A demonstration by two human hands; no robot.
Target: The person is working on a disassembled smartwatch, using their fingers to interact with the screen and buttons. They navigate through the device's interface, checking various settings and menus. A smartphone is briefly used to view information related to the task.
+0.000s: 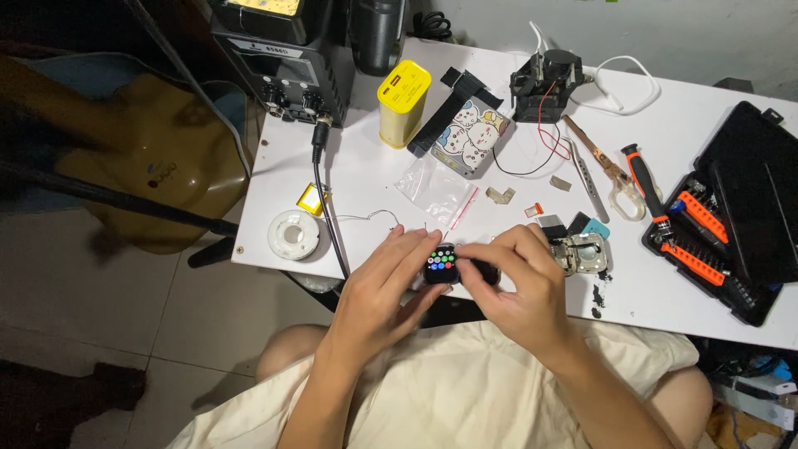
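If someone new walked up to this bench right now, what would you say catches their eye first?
Most likely the lit smartwatch with coloured dots on its screen, held between the left hand and right hand at the near edge of the white table. Next, the bright yellow box standing at the back, and the open screwdriver kit with orange bit holders on the right.

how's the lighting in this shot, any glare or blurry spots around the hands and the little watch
Head view: the white table is brightly and evenly lit, while the floor and upper left corner fall into deep shadow. The smartwatch screen glows, its coloured dots sharp, no glare on it. The left hand and right hand are in focus, casting only soft shadows. Straight table edges bow slightly, a wide-lens effect.
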